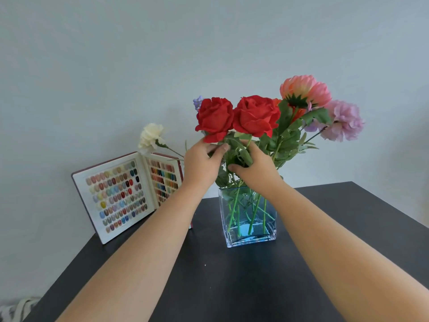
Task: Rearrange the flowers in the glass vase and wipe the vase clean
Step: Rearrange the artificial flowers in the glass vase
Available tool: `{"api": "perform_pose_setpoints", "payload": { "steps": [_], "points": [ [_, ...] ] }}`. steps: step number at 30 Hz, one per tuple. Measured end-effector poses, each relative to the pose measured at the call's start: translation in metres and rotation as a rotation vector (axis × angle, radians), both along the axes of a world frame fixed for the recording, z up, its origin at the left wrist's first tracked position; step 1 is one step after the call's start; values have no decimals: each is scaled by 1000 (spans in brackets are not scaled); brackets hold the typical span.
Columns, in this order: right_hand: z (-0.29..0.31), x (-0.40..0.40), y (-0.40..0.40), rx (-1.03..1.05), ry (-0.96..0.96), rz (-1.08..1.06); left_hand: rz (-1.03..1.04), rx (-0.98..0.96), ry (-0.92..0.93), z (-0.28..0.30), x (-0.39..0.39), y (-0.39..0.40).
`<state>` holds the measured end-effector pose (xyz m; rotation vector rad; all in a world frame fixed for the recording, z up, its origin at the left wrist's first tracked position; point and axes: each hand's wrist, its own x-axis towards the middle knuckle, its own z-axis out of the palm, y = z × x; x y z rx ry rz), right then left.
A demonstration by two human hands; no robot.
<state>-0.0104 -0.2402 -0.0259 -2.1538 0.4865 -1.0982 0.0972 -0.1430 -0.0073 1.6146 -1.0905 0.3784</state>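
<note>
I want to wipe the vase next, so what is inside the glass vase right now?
Inside the glass vase stand several green flower stems, and something blue shows at the bottom. Whether that is water or a tint I cannot tell. The right hand covers the stems above the rim.

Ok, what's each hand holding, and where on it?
Left hand pinches the left rose just under its bloom. Right hand grips the right rose by its leafy stem, above the vase.
</note>
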Motion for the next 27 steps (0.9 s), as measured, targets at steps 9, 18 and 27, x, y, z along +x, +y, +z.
{"api": "perform_pose_setpoints", "payload": {
  "steps": [9, 18, 27],
  "points": [
    [1, 14, 5, 115, -110, 44, 23, 60, -86, 2, 11, 14],
    [0, 21, 9, 79, -95, 40, 192, 192, -214, -5, 6, 23],
    [5, 11, -1, 146, -78, 105, -101, -125, 439, -54, 17, 33]
  ]
}}
